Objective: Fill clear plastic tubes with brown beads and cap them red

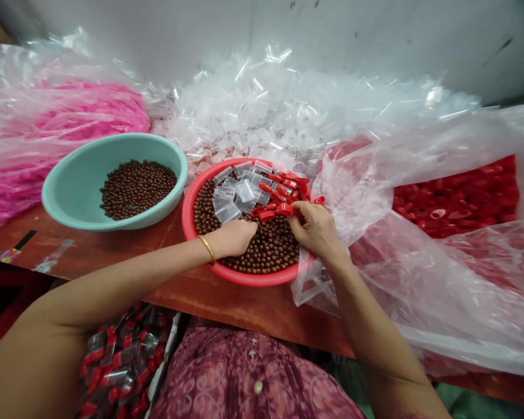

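- Left hand [231, 238]: fingers curled down on brown balls [266, 250] in red basin [187, 224]; can't tell if holding any.
- Right hand [317, 230]: fingers closed on red caps [283, 209], clear cups [238, 192] just beyond.
- Done: capped clear packs [122, 364] below fingers, near lap.
- Left: more balls in teal basin [87, 218], left of fingers.

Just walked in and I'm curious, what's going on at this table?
A person is working with both bare hands over a red basin. The left hand rests on brown balls in the basin, while the right hand is at red plastic pieces lying beside clear plastic packets. A teal bowl holds more brown balls. Behind and beside them sit a heap of clear packets and plastic bags of pink and red pieces.
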`<state>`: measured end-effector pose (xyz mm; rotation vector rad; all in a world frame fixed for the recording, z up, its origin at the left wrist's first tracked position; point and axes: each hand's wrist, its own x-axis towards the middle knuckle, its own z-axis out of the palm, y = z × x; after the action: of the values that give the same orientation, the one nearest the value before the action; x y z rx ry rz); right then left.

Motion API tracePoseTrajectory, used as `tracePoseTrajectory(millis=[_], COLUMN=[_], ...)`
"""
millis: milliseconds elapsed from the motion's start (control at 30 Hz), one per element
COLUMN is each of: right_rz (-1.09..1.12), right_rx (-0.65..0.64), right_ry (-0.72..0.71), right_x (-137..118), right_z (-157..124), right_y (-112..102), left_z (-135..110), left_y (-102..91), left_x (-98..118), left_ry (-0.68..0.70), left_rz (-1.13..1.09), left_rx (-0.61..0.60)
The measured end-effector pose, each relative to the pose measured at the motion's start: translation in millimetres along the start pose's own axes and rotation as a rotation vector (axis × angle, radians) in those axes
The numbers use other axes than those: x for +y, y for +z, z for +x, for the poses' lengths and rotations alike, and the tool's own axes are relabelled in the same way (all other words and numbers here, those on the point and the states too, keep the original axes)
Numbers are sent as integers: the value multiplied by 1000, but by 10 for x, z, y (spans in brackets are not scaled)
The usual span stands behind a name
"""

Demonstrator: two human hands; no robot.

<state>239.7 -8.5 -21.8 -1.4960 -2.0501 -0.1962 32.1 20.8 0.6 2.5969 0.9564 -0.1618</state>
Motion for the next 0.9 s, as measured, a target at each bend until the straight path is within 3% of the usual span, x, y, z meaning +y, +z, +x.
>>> tracePoseTrajectory(millis=[167, 300, 400, 533, 700, 900], right_rz=[33, 112, 159, 217, 340, 411], right_rx=[49, 73, 109, 147, 103, -60], right_ry=[46, 100, 140, 178, 244, 50], right_x=[7, 2, -1, 1, -109, -519], right_z=[-22, -39, -58, -70, 2, 80], right_y=[6, 4, 2, -7, -75, -140], left_z=[166, 98, -31, -180, -299, -358], left_y=[46, -1, -73, -99, 29, 106], left_x=[-94, -138, -106, -58, -36, 4], left_ry=[-88, 26, 77, 63, -56, 24], left_rz=[-631, -1184, -1421, -1499, -1467, -1438], left_rx=[119, 161, 151, 214, 248, 227])
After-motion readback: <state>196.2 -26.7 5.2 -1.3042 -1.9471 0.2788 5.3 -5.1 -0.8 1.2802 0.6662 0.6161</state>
